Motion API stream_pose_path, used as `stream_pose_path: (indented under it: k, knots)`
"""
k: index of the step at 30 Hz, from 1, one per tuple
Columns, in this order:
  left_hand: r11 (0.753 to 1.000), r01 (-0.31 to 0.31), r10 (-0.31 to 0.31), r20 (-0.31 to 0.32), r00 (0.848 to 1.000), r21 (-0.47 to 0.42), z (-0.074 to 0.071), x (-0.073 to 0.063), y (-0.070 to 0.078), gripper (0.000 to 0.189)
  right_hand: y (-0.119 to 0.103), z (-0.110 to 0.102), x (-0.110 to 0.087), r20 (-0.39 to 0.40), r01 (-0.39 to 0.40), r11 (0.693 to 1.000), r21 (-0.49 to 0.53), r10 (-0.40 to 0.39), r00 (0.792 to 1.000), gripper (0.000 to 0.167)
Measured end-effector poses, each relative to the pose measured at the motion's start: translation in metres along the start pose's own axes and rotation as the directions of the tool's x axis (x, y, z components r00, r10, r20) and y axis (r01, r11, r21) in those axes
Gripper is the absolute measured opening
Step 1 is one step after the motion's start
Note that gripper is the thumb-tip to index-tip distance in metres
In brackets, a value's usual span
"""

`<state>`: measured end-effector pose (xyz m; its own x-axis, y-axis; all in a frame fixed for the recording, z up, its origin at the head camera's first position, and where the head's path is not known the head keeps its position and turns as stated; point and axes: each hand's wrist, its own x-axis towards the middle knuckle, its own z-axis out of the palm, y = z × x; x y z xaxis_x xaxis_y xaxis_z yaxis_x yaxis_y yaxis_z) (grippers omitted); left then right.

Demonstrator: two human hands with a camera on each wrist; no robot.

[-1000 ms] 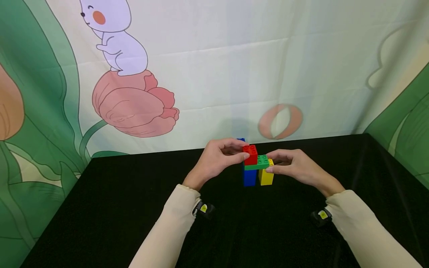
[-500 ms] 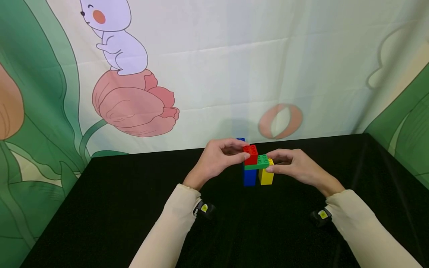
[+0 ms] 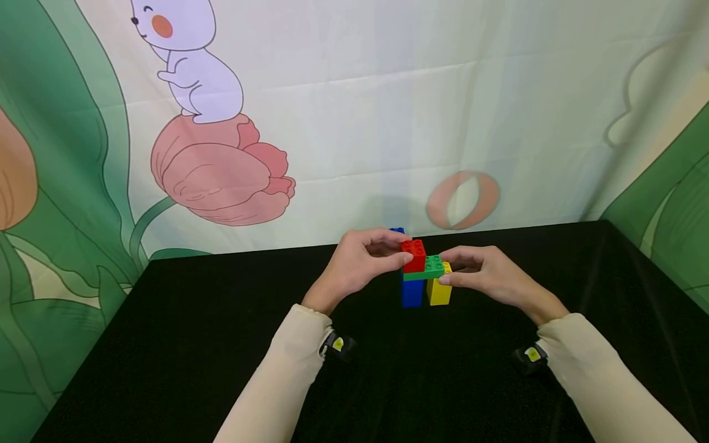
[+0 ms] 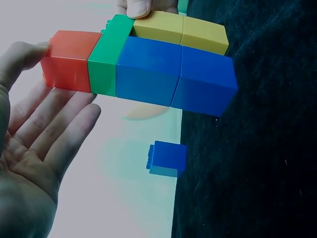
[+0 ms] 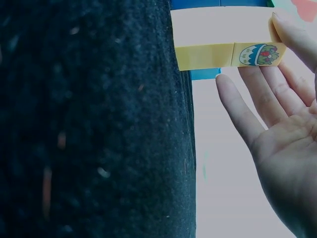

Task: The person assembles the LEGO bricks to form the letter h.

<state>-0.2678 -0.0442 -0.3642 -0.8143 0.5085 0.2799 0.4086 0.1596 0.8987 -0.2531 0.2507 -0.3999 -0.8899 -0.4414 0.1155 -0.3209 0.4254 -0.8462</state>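
Observation:
My left hand pinches a red toy brick between thumb and fingers. That brick sits on the left half of a flat green brick, which bridges two upright columns. On the left is a column of two blue bricks; on the right, one of two yellow bricks. My right hand pinches the top of the yellow column, near the green brick's right end. In the right wrist view, a printed picture marks the upper yellow brick, with my thumb and fingers at either side.
A separate blue brick stands behind the structure, mostly hidden by my left hand in the head view. Black cloth covers the table. A printed curtain hangs along its back edge.

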Motion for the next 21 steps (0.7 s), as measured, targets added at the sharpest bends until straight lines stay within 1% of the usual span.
stream_pose_path:
  k: [4,9,21]
  knots:
    - [1.0,-0.001,0.001,0.0,1.0,-0.005,0.0007,0.0003,-0.0008,0.029,0.0005,-0.0007,0.0004,0.004,-0.009,1.0,0.013,0.009,1.0,0.042]
    - [1.0,0.002,-0.002,-0.001,1.0,-0.02,0.0002,-0.0001,-0.0026,0.03,0.0008,-0.0007,0.0012,0.007,-0.025,1.0,0.005,0.025,1.0,0.043]
    - [1.0,-0.005,0.005,-0.016,1.0,-0.028,0.0003,0.0003,-0.0052,0.031,-0.0003,-0.0011,0.0008,0.007,-0.012,1.0,-0.01,0.012,1.0,0.042]
